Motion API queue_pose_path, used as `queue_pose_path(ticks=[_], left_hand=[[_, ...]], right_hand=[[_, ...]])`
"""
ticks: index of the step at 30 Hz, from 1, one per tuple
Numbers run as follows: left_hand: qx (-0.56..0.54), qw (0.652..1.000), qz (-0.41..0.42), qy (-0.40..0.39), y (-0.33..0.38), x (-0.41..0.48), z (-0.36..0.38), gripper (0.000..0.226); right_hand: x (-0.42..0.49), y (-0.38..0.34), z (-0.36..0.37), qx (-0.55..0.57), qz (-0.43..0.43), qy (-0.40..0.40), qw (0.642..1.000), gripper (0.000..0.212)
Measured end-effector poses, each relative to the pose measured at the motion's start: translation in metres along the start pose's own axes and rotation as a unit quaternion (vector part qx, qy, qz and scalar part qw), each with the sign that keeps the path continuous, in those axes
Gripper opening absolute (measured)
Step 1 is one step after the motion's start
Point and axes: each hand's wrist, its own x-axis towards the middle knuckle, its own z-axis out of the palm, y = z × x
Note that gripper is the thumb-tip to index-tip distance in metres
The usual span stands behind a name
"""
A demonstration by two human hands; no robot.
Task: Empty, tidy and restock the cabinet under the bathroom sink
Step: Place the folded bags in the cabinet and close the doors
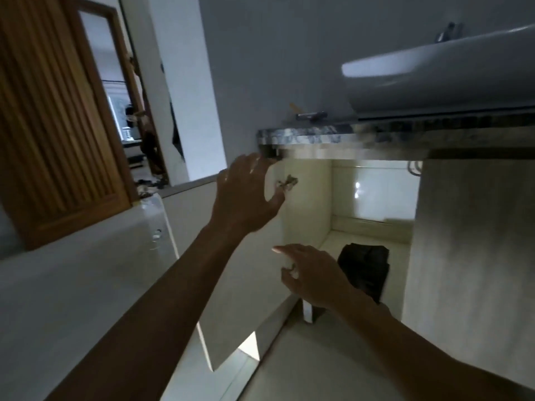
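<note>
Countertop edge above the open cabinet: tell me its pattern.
The countertop edge is mottled grey-and-white marble, though blurred; the head view is the only view.

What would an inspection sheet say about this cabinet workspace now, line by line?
surface: cabinet floor, pale, mostly bare
job's things: cabinet door stands open; a dark folded item lies on the floor inside, kind unclear
clutter: small metal object on the countertop, blurred
grippers: left hand spread at the door's top edge; right hand holds nothing, forefinger out
cables: nothing seen
surroundings: sink basin above the marble countertop; wooden door at the left
</note>
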Motion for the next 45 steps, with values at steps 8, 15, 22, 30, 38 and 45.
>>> queue_pose_path(ticks=[8, 15, 22, 30, 38, 45], left_hand=[[0.110, 0.981, -0.126, -0.096, -0.105, -0.023, -0.042, 0.067], [0.061, 0.981, -0.148, -0.106, -0.134, -0.026, -0.032, 0.067], [-0.035, 0.991, -0.088, 0.094, -0.095, -0.025, -0.034, 0.043], [-0.114, 0.986, -0.043, 0.115, -0.025, -0.012, -0.026, 0.046], [-0.222, 0.967, 0.113, -0.060, 0.043, -0.014, 0.043, 0.053], [-0.199, 0.964, 0.142, -0.104, 0.094, 0.009, 0.117, 0.062]], right_hand=[[0.056, -0.107, 0.041, 0.041, -0.016, -0.001, 0.999, 0.089], [0.078, -0.141, 0.075, 0.060, 0.018, 0.030, 0.998, 0.104], [0.053, -0.140, 0.103, 0.092, -0.011, 0.185, 0.978, 0.098], [-0.008, -0.066, 0.060, 0.092, -0.020, 0.255, 0.962, 0.066], [-0.066, 0.030, 0.005, 0.077, 0.136, 0.300, 0.941, 0.048], [-0.076, 0.074, -0.008, 0.109, 0.281, 0.400, 0.865, 0.044]])
